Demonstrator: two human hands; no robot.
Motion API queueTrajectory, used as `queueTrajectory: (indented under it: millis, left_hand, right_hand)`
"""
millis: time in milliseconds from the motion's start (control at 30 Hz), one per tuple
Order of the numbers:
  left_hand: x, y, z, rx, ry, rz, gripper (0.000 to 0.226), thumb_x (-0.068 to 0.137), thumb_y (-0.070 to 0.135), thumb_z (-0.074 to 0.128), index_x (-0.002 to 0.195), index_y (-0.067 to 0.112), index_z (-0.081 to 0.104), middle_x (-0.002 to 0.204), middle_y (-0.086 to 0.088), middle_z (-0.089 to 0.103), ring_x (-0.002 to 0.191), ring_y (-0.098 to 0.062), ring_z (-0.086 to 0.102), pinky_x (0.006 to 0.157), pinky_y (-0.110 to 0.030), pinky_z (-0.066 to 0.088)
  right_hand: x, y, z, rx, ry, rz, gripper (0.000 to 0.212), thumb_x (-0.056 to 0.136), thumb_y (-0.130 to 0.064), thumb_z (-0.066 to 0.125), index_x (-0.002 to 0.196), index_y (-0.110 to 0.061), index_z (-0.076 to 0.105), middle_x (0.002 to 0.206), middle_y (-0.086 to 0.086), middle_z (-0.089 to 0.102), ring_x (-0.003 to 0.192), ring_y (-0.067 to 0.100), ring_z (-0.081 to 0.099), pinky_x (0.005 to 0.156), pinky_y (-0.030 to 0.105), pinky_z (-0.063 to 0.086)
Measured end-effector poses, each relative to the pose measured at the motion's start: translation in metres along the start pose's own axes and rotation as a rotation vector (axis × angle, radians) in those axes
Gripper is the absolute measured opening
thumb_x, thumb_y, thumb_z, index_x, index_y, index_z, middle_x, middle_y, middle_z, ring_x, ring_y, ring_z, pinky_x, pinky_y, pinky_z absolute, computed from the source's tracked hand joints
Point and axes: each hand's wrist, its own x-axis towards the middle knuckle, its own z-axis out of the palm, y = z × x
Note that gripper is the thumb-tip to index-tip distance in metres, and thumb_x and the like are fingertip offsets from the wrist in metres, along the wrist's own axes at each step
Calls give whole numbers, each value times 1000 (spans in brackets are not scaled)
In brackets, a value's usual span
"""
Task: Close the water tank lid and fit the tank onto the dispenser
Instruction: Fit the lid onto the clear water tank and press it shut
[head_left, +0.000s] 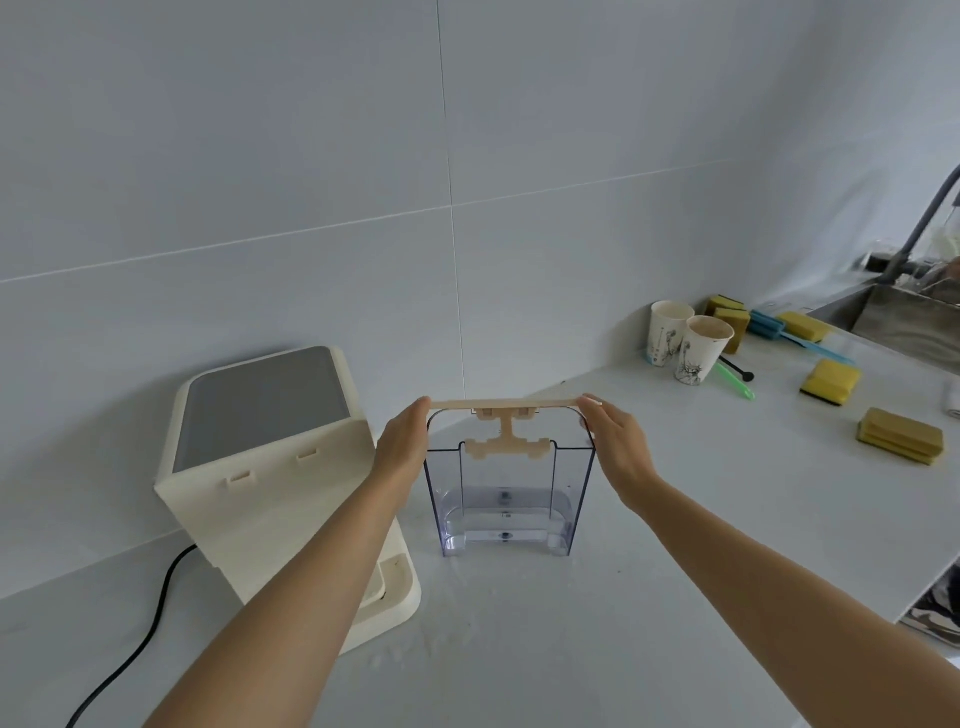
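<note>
A clear plastic water tank (509, 493) stands upright on the white counter, with a little water at its bottom. A flat cream lid (504, 404) sits level across its top rim, its cream handle part hanging down inside the tank. My left hand (402, 447) grips the lid's left end and my right hand (615, 447) grips its right end. The cream dispenser (270, 467) with a grey top panel stands just left of the tank, its back side towards me.
A black power cord (140, 639) runs from the dispenser to the lower left. Two paper cups (685, 345), several yellow sponges (901, 435) and brushes lie at the right. A steel sink (914, 317) with a tap is at the far right. The counter edge (924, 587) drops off at the lower right.
</note>
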Motion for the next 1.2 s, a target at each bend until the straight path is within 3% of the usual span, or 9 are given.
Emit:
queueTrajectory:
  millis: [167, 233, 400, 500, 733, 800, 900, 1033, 1200]
  left_hand:
    - [-12, -12, 3, -65, 13, -8, 34, 86, 45, 36, 90, 19, 57, 100, -12, 57, 100, -30, 50, 86, -39, 38]
    - [-14, -18, 4, -58, 16, -25, 58, 87, 48, 35, 123, 5, 52, 137, -18, 50, 130, -36, 41, 108, -48, 31]
    - [-20, -28, 7, 25, 36, -18, 58, 91, 46, 27, 128, 6, 45, 143, -16, 43, 132, -33, 38, 111, -44, 28]
    - [-24, -29, 8, 24, 33, -18, 45, 92, 38, 26, 102, 6, 56, 134, -22, 48, 115, -36, 48, 98, -42, 35]
    - [-25, -35, 7, 12, -6, -47, 54, 91, 39, 27, 131, 4, 38, 146, -14, 39, 136, -33, 31, 113, -44, 24]
    - [-24, -37, 7, -51, -18, -94, 41, 89, 36, 31, 113, 14, 56, 126, -6, 55, 122, -30, 46, 98, -37, 39]
    - [-27, -30, 6, -233, 12, -249, 25, 85, 36, 40, 63, 24, 44, 73, 3, 45, 72, -20, 46, 58, -27, 32]
    - [-33, -32, 13, -289, -72, -419, 50, 79, 48, 53, 121, 22, 48, 114, -5, 45, 107, -27, 48, 80, -37, 41]
    - [-32, -28, 22, -374, -95, -499, 77, 77, 50, 58, 141, 22, 25, 148, -11, 30, 128, -34, 41, 101, -46, 37]
  right_hand:
    - [-13, 9, 1, 25, 41, 43, 46, 91, -32, 41, 133, -10, 44, 137, 9, 49, 127, 23, 44, 104, 32, 30]
    - [-19, 10, 3, 11, 45, 37, 44, 91, -29, 41, 130, -9, 47, 133, 14, 53, 119, 25, 49, 97, 32, 36]
    - [-28, 15, 6, -97, 63, 52, 39, 89, -23, 40, 110, 8, 51, 112, 35, 56, 100, 48, 50, 84, 53, 43]
    - [-30, 18, 7, -134, 45, 48, 40, 89, -23, 39, 111, 9, 51, 85, 33, 53, 68, 26, 41, 59, 33, 32]
    - [-29, 24, 4, -152, 8, 59, 39, 91, -25, 37, 111, 3, 53, 70, 10, 47, 61, 16, 41, 54, 30, 32]
    - [-25, 20, 2, -171, 11, 84, 47, 91, -30, 38, 129, -2, 41, 108, 20, 60, 97, 28, 55, 78, 36, 42]
    - [-8, 10, -1, -151, -6, 130, 67, 89, -39, 42, 144, -13, 13, 147, 15, 34, 133, 32, 33, 104, 39, 29]
    - [16, -5, 2, -223, -86, 115, 70, 86, -39, 49, 143, -13, 18, 150, 15, 27, 134, 31, 30, 105, 40, 29]
    - [33, -12, 12, -381, -173, 155, 66, 83, -44, 52, 138, -15, 30, 143, 15, 37, 126, 30, 40, 96, 36, 36]
